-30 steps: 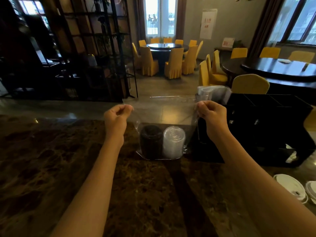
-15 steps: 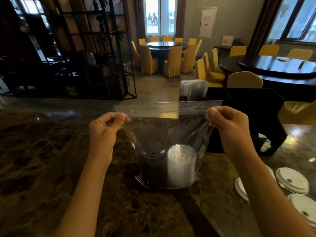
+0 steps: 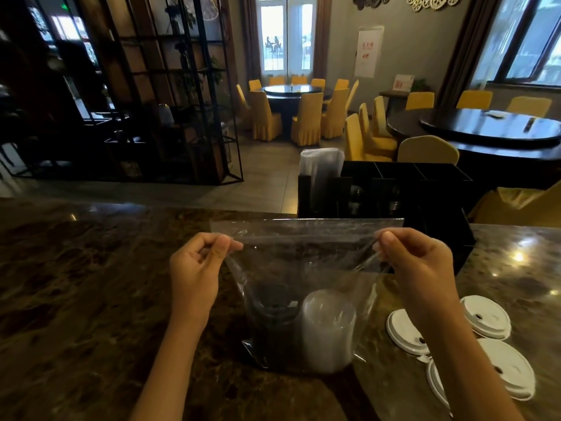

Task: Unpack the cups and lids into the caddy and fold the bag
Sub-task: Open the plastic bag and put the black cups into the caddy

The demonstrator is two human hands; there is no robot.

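A clear plastic bag (image 3: pixel 306 253) stands on the dark marble counter (image 3: pixel 91 299). Inside it are a stack of black cups or lids (image 3: pixel 273 323) on the left and a stack of clear ones (image 3: pixel 329 332) on the right. My left hand (image 3: pixel 197 268) pinches the bag's top left corner. My right hand (image 3: pixel 416 268) pinches the top right corner, and the top edge is stretched between them. Behind the bag stands the black caddy (image 3: pixel 394 189) with several compartments; a sleeve of clear items (image 3: pixel 321 168) stands in its left end.
Several white lids (image 3: pixel 485 320) lie on the counter to the right of the bag. Beyond the counter's far edge are round dark tables with yellow chairs (image 3: pixel 306 117) and a black metal shelf frame (image 3: pixel 170 95) at the left.
The bag and both hands have come closer to me and lower in view, away from the caddy. Both hands keep their pinch on the top corners. More white lids show at the right.
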